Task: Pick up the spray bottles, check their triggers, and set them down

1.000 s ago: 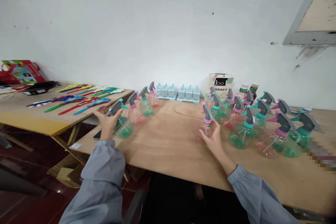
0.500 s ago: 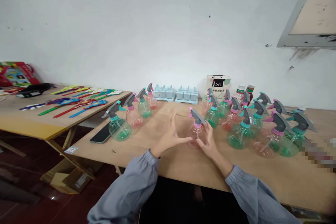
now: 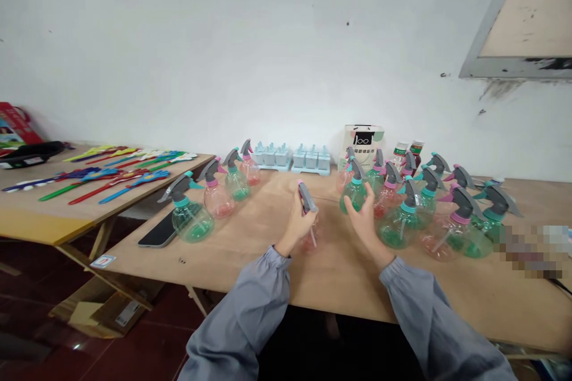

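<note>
My left hand [image 3: 298, 221] is wrapped round the neck of a pink spray bottle [image 3: 311, 239], whose grey trigger head shows above the fingers. Part of that bottle is hidden behind the hand. To its right, my right hand [image 3: 363, 219] holds nothing, thumb and fingers apart, near a green spray bottle [image 3: 353, 193]. Several more green and pink spray bottles crowd the right side, among them a large green one [image 3: 395, 229] and a pink one [image 3: 442, 241]. A short row on the left includes another green spray bottle [image 3: 193, 225] and a pink one [image 3: 218, 199].
A black phone [image 3: 157, 231] lies by the left row. Light-blue ice-pop moulds [image 3: 311, 161] and a printed paper bag [image 3: 363, 141] stand at the wall. On the left table [image 3: 40, 220] are colourful hand-shaped sticks [image 3: 129, 181] and a black case [image 3: 33, 153].
My left hand has closed on the pink spray bottle, which has turned and shifted left. My right hand has let go of it and drawn away to the right. The view has swung slightly right.
</note>
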Demonstrator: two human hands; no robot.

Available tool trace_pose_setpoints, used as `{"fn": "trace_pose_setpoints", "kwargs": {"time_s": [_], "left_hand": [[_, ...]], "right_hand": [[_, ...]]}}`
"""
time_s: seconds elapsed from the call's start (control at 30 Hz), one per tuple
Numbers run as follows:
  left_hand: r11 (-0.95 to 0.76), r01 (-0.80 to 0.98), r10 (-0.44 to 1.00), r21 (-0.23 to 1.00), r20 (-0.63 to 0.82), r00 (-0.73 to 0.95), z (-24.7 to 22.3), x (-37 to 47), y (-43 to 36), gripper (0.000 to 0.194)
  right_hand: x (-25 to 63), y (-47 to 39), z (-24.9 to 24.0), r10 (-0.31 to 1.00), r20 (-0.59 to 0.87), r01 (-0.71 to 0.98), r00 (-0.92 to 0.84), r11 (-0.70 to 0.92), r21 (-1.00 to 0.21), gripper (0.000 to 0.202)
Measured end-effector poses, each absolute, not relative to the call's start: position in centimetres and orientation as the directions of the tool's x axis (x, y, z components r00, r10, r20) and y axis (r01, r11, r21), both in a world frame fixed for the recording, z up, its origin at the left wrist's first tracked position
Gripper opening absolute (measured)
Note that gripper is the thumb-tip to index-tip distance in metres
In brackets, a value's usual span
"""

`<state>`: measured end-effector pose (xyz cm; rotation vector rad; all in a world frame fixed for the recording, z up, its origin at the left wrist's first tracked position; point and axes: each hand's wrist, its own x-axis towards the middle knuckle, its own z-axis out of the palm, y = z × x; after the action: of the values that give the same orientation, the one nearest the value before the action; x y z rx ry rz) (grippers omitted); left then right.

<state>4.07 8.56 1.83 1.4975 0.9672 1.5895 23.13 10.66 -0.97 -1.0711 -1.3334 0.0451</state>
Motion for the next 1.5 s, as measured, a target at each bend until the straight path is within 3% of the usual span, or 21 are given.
{"fn": "trace_pose_setpoints", "kwargs": {"time_s": [0.2,0.37,0.57,0.8,1.07,1.27,1.5], "left_hand": [[-0.492,0.218,0.829,0.843,0.53,-0.176,2.3,2.6,8.4,0.057],[-0.505,0.154,0.838,0.849,0.525,-0.151,3.1,1.3,8.5,0.027],[-0.385,-0.169,0.92,0.907,0.392,0.007,5.0,-1.8,8.1,0.043],[-0.273,-0.205,0.925,0.94,0.315,0.212,5.8,-2.9,6.9,0.033],[-0.206,-0.306,0.974,0.929,0.224,0.023,6.6,-1.6,6.7,0.008],[-0.101,-0.29,0.989,0.952,0.129,0.078,7.6,-1.5,5.8,0.018],[-0.154,-0.308,0.985,0.939,0.168,0.021,7.5,-1.3,5.5,0.033]], "right_hand": [[24.7,17.3,-1.0,0.549,0.746,0.694,0.376,0.366,-0.62,0.083],[24.7,16.3,-2.7,0.58,0.748,0.729,0.322,0.351,-0.587,0.077],[24.3,11.4,-3.5,0.57,0.803,0.795,0.174,0.399,-0.456,0.071],[23.8,8.7,-2.7,0.606,0.783,0.684,0.14,0.512,-0.519,0.042],[23.6,8.5,-2.6,0.624,0.764,0.629,0.165,0.53,-0.569,0.034],[23.6,8.5,-2.6,0.631,0.761,0.647,0.154,0.517,-0.56,0.03],[23.6,8.6,-2.7,0.633,0.758,0.644,0.158,0.516,-0.565,0.031]]}}
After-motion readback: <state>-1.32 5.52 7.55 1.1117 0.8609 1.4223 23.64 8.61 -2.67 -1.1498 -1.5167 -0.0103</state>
